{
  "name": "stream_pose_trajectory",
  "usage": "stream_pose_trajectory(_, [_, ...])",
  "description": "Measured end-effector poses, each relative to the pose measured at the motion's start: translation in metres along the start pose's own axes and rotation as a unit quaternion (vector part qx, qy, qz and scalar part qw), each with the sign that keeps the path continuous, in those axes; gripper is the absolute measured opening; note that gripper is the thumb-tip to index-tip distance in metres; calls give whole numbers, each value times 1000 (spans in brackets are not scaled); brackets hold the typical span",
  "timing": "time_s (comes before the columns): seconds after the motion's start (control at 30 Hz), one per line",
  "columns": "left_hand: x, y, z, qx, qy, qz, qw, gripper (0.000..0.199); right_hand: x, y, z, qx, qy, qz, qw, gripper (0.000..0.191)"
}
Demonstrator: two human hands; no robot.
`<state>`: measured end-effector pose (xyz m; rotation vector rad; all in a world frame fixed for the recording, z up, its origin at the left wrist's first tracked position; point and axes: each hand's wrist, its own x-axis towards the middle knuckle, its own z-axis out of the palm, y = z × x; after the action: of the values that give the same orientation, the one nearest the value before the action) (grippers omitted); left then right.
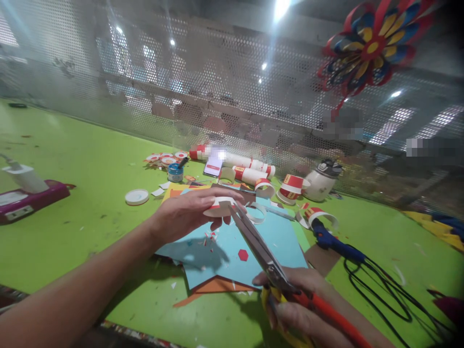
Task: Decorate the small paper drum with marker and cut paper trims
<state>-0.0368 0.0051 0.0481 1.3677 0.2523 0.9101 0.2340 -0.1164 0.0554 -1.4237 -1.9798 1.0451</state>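
My left hand (186,212) pinches a white and red piece of paper cup (219,207) above the light blue paper (286,241). In my right hand (304,299) are scissors (259,244) with red and yellow handles. Their long blades point up and left, and the tips meet the right edge of the cup piece. Beneath, on the blue paper, lie a small red hexagon (243,255) and several tiny red and white scraps (210,238). A white paper ring (256,213) stands just behind the blades.
Behind the paper are cut cups (290,188), paper cup stacks (250,175), a lit phone (213,163), a blue jar (176,172) and a white bottle (322,181). A blue glue gun (337,244) with a looped black cord lies right; a purple power strip (32,200) lies left.
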Motion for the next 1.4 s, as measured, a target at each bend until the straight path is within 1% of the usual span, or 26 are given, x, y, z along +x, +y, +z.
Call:
stream_pose_trajectory(0.13, [1, -2, -3, -1, -17, 21, 1000, 39, 1, 5, 0, -38, 31, -20, 999, 33])
stream_pose_trajectory(0.3, [2, -4, -4, 20, -14, 34, 999, 39, 2, 6, 0, -52, 25, -27, 998, 32])
stream_pose_trajectory(0.4, [3, -3, -2, 26, -12, 35, 999, 37, 2, 3, 0, -57, 42, -21, 997, 32])
stream_pose_trajectory(0.53, [4, -4, 1, 32, 12, 41, 999, 36, 4, -2, 1, -80, 42, -42, 995, 27])
stream_pose_trajectory(0.6, [4, -5, 1, 42, 33, 42, 998, 35, 4, -4, 2, -86, 52, -49, 994, 26])
stream_pose_trajectory(0.73, [5, -7, 0, 76, 78, 46, 993, 35, 2, -3, 5, -98, 82, -42, 991, 32])
stream_pose_trajectory(0.8, [5, -8, -1, 89, 85, 51, 991, 35, 1, -2, 7, -108, 94, -38, 989, 35])
stream_pose_trajectory(1.0, [5, -9, -1, 100, 75, 62, 990, 34, 1, 4, 10, -97, 94, -30, 990, 38])
stream_pose_trajectory(1.13, [3, -7, -2, 96, 62, 54, 992, 37, -1, 6, 11, -91, 118, -13, 989, 42])
stream_pose_trajectory(1.27, [4, -4, -1, 83, 42, 48, 994, 42, -1, 4, 11, -76, 118, 0, 990, 43])
stream_pose_trajectory(1.4, [4, -1, 0, 86, 35, 52, 994, 44, -2, 1, 10, -71, 114, 0, 991, 41])
